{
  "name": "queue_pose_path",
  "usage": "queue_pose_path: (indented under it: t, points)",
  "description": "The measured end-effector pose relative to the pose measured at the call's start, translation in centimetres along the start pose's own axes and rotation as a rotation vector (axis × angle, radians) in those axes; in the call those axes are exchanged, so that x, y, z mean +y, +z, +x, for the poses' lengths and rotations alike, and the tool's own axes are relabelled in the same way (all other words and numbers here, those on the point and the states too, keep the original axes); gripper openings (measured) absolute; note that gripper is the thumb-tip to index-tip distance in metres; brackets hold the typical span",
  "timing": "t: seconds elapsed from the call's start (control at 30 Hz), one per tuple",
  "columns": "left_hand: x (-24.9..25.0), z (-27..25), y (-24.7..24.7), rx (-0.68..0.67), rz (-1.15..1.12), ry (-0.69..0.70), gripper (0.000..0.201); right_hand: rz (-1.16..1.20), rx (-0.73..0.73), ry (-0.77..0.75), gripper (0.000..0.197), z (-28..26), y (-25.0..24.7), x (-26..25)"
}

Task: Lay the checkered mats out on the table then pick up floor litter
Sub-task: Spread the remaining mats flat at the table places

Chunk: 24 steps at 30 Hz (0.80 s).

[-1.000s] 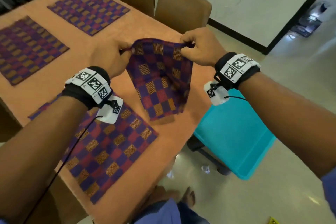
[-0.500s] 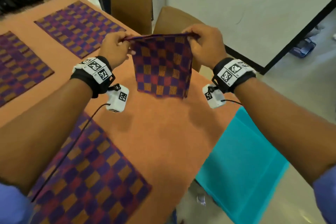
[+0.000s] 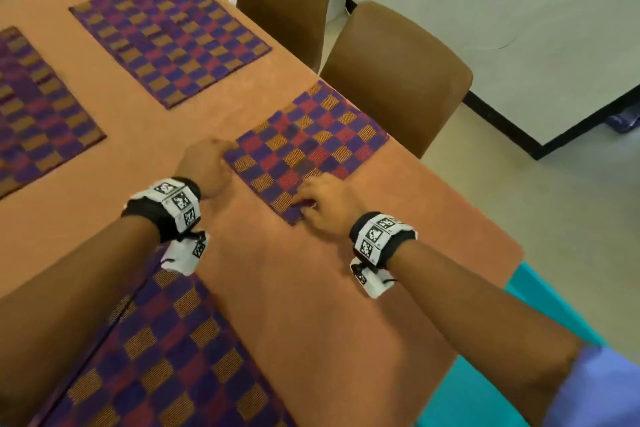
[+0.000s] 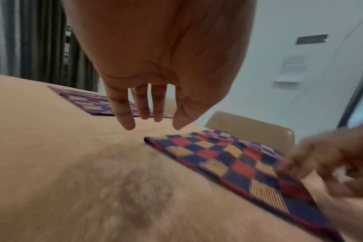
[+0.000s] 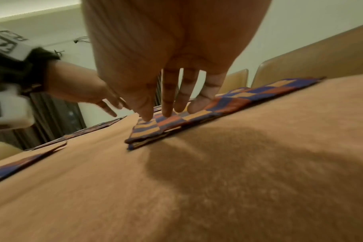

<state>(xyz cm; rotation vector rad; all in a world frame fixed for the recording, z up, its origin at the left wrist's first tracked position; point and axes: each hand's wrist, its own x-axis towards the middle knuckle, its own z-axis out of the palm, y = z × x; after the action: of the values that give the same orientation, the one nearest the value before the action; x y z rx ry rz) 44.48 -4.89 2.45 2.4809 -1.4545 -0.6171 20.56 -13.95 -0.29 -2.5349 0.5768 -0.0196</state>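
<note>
The mat (image 3: pixel 304 149) held up half a second ago now lies flat on the bench (image 3: pixel 311 288), centre frame. The left hand (image 3: pixel 206 166) hovers open, clear of it; the right hand (image 3: pixel 325 204) rests straight fingers on its near corner — seemingly smoothing. Floor litter comes next.

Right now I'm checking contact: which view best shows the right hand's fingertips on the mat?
The right wrist view: fingertips press the mat corner. Head view shows only the right hand from behind; left wrist view blurs it.
</note>
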Motion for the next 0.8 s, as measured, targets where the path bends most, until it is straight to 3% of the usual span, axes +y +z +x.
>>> queue_pose_path:
  t: [0.07, 0.17, 0.4, 0.57, 0.8]
  points:
    - [0.9, -1.0, 2.1, -0.045, 0.013, 0.106, 0.045, 0.015, 0.076, 0.091, 0.038, 0.3, -0.2, 1.9]
    - [2.2, -1.9, 5.4, -0.118, 0.079, 0.173, 0.052, -0.076, 0.109, 0.201, 0.049, 0.9, -1.4, 5.3]
    - [5.7, -3.5, 8.5, -0.055, 0.232, 0.241, 0.054, -0.267, -0.035, 0.163, 0.046, 1.7, -4.6, 9.9]
    - [6.1, -3.0, 8.0, -0.03, 0.102, 0.205, 0.022, -0.306, -0.065, 0.107, 0.039, 1.7, -4.6, 10.7]
    - [6.4, -4.1, 4.8, 0.27, -0.087, 0.191, 0.014, -0.286, 0.032, 0.025, 0.026, 1.8, -6.0, 10.7]
